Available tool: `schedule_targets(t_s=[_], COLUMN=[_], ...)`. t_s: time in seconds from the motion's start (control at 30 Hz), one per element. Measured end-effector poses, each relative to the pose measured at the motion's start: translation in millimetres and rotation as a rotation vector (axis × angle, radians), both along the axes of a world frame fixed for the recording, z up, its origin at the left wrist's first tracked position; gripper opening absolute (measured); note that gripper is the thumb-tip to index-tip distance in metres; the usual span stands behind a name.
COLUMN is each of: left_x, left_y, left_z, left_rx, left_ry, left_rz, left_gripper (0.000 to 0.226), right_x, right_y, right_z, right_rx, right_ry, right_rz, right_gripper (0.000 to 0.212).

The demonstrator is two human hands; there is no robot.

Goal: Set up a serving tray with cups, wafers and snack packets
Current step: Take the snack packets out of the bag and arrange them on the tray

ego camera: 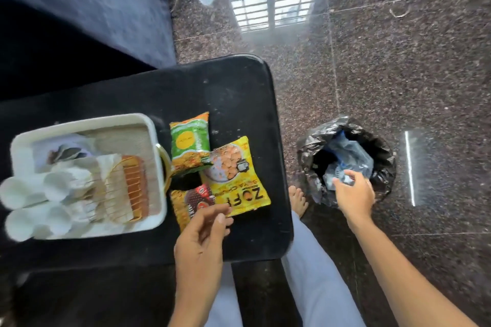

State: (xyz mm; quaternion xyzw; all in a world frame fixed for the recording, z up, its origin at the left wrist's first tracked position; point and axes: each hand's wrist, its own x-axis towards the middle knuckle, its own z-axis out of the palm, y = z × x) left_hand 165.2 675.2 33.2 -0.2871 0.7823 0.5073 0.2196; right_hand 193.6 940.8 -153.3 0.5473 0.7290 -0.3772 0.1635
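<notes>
A low black table stands over a speckled polished floor. On its left part sits the white tray. White paper cups lie on their sides at the tray's near left end, some poking past the rim. Just right of them, inside the tray, a gold wire basket holds a row of orange-brown wafers standing on edge. The picture is blurred here, so I cannot make out the pale things at the far end of the tray.

Three snack packets lie on the table just right of the tray, not in it. The green packet is the farthest. The yellow packet lies right of it and nearer, and its far left corner meets the green one. The red packet is nearest, tucked against the yellow packet's left edge.

The left hand hangs over the red packet with its fingers loose and slightly bent, holding nothing; whether the tips touch the packet I cannot tell. The right hand reaches out over a bin lined with a black bag, on the floor right of the table. A crumpled clear wrapper shows at its fingertips, but I cannot tell whether the fingers pinch it or are apart from it.

A bare foot rests on the floor between table and bin.
</notes>
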Motion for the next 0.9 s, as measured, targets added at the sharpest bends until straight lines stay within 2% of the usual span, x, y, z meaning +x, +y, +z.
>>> schedule_targets(t_s=[0.1, 0.17, 0.23, 0.3, 0.37, 0.43, 0.53, 0.73, 0.9], left_x=[22, 33, 38, 38, 35, 34, 30, 3, -40], left_y=[-24, -35, -41, -45, -51, -61, -87, -143, -174], left_z=[-2, -4, -4, -3, -2, -4, -6, -4, 8], left_rx=[-0.087, -0.101, -0.119, -0.154, -0.167, -0.133, -0.046, 0.128, 0.151], left_ry=[-0.040, -0.088, -0.091, -0.070, -0.061, -0.056, -0.048, 0.043, 0.174], left_rz=[0.180, 0.242, 0.235, 0.170, 0.108, 0.036, -0.037, -0.127, -0.347], left_gripper=[0.028, 0.024, 0.025, 0.028, 0.032, 0.036, 0.032, 0.027, 0.025], right_x=[-4, -4, -3, -3, -4, -6, -12, -19, -17], right_y=[-44, -79, -117, -152, -180, -200, -223, -255, -274], right_z=[66, 107, 134, 149, 154, 159, 160, 159, 162], right_rx=[-0.155, -0.313, -0.371, -0.344, -0.312, -0.254, -0.122, 0.131, 0.104], right_ry=[0.219, 0.299, 0.322, 0.298, 0.204, 0.125, 0.085, 0.080, 0.270], right_rz=[0.042, 0.088, 0.208, 0.349, 0.460, 0.528, 0.578, 0.570, 0.516], right_gripper=[0.015, 0.012, 0.011, 0.017, 0.036, 0.048, 0.054, 0.042, 0.018])
